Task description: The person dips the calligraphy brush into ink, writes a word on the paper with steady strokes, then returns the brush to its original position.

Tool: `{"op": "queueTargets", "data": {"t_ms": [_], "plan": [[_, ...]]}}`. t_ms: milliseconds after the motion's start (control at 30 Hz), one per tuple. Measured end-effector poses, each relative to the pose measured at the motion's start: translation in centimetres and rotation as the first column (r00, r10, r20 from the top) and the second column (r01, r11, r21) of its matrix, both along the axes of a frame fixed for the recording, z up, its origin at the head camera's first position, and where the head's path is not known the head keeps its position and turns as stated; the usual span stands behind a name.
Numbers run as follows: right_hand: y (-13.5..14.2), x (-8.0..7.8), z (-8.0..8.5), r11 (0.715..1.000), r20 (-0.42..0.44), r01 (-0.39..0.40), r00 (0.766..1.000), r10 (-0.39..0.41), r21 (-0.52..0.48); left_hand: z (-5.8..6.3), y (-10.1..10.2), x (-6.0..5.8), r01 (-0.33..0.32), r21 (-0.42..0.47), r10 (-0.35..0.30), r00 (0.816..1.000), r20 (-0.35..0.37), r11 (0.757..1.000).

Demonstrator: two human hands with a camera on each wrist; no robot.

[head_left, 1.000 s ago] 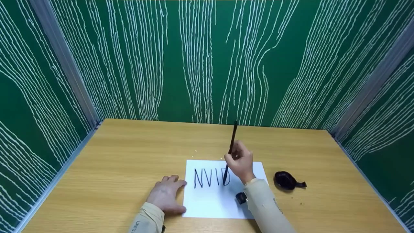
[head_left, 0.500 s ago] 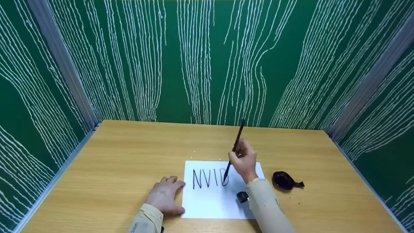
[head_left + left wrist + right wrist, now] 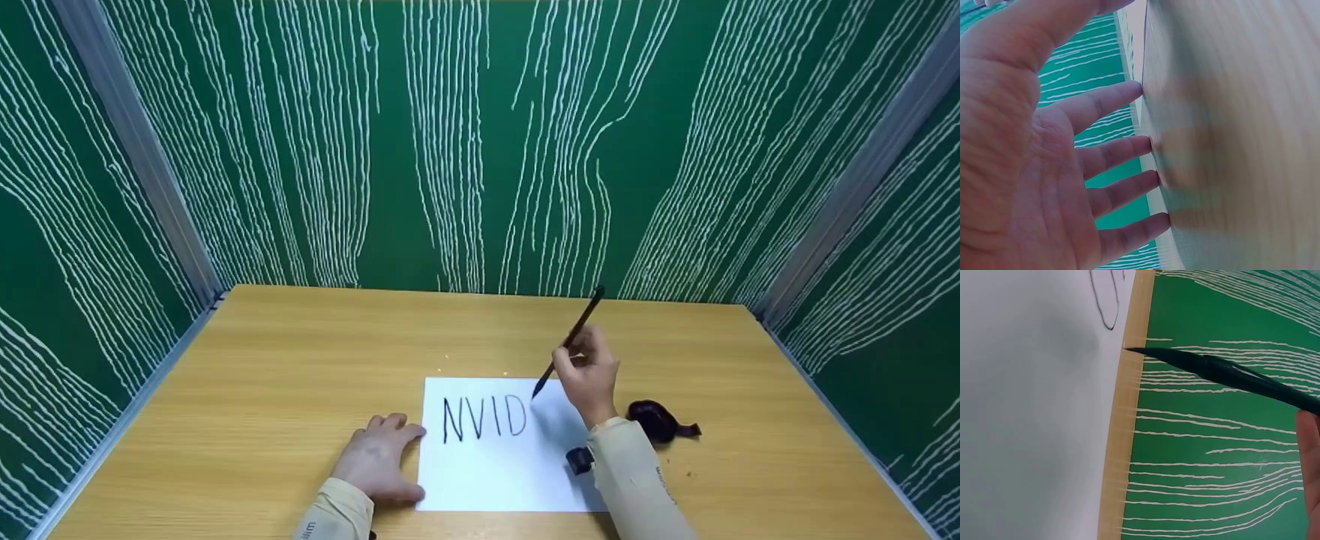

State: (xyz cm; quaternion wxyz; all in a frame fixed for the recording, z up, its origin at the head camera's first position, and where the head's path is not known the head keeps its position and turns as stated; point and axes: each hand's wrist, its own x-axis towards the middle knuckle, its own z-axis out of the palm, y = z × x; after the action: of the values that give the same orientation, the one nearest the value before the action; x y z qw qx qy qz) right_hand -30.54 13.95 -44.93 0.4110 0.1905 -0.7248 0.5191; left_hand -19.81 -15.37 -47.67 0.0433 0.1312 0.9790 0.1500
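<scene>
One black brush (image 3: 580,322), pinched in the right hand (image 3: 590,375), its tip over the far part of the white paper (image 3: 487,480), just right of the letters (image 3: 484,418) NVID; left hand (image 3: 379,459), fingers apart, at the sheet's left edge; black dish (image 3: 652,421) on the wooden table (image 3: 300,360), right

Two bare hands: one left hand (image 3: 379,457), one right hand (image 3: 589,382). In the left wrist view, four fingers (image 3: 1126,193) plus one thumb. One slender black pointed brush (image 3: 583,316). One rectangular white paper sheet (image 3: 495,480) with four black handwritten capital letters (image 3: 495,417): one N, one V, one I, one D. One rounded black dish (image 3: 650,421) with one short handle. Two beige cloth sleeves (image 3: 636,476). One yellow-brown wooden counter (image 3: 300,360), three green white-lined panels (image 3: 390,165), two grey posts (image 3: 139,135).
</scene>
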Motion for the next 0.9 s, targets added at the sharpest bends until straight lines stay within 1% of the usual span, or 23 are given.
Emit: {"op": "queueTargets", "data": {"t_ms": [100,167,467,633,900], "plan": [[0.2,-0.6,-0.6,1.000,-0.030,-0.010,0.999,0.011,0.018,-0.1,-0.1,0.0,0.006,0.006,-0.006,1.000,-0.015,1.000],[0.2,-0.7,-0.7,1.000,-0.029,-0.005,1.000,0.006,0.028,-0.1,-0.1,0.0,0.001,0.008,-0.001,1.000,-0.012,1.000],[0.4,-0.7,-1.2,1.000,0.035,0.007,0.999,-0.008,0.029,0.2,0.0,0.0,0.003,0.002,-0.003,1.000,0.006,1.000],[0.3,-0.7,-1.2,0.999,0.045,0.000,0.999,-0.002,0.032,0.3,0.0,0.1,-0.004,0.007,0.004,1.000,0.014,1.000],[0.3,-0.8,-1.4,0.999,0.055,-0.006,0.998,0.003,0.044,0.1,0.0,0.1,-0.012,0.006,0.012,1.000,0.026,1.000]]}}
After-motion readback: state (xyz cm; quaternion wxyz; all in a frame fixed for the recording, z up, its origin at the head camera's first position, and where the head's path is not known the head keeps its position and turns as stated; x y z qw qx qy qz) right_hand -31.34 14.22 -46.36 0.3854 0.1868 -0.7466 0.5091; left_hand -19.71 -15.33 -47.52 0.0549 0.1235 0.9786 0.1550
